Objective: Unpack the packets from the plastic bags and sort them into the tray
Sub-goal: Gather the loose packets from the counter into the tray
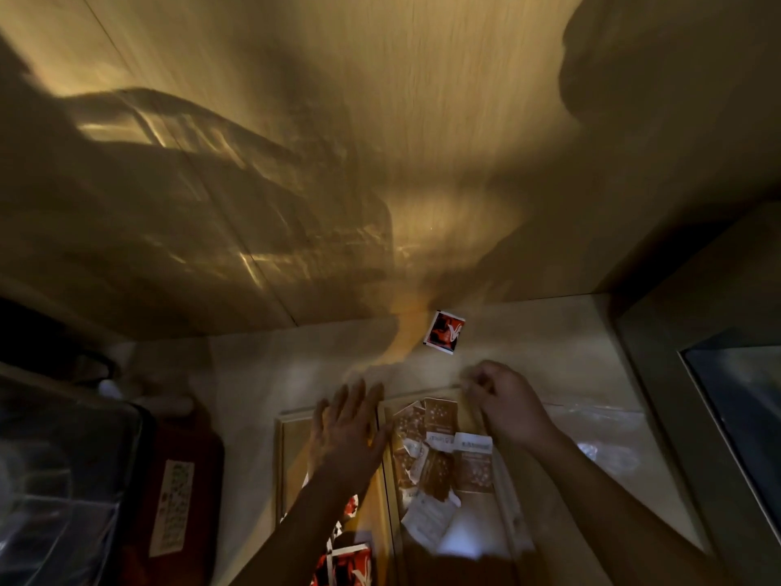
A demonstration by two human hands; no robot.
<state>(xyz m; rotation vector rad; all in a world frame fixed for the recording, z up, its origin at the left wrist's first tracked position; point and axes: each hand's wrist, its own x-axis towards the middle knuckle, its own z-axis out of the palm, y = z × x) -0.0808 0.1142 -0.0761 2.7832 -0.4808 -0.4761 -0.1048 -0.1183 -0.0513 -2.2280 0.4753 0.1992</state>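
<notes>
A wooden tray (pixel 382 471) with two compartments lies on the counter below me. Its right compartment holds several brown packets (pixel 441 450); its left compartment holds red-and-white packets (pixel 350 560), partly hidden by my arm. One red packet (pixel 444 332) lies alone on the counter beyond the tray, near the wall. My left hand (pixel 348 425) hovers flat over the tray's left compartment, fingers spread, holding nothing. My right hand (pixel 505 401) is above the tray's far right corner, fingers curled as if pinching the edge of a clear plastic bag (pixel 600 437); the grip is blurred.
A wooden wall rises behind the counter. A dark red case (pixel 177 496) with a label and a black container (pixel 63 480) sit at the left. A metal-framed edge (pixel 727 395) borders the right side.
</notes>
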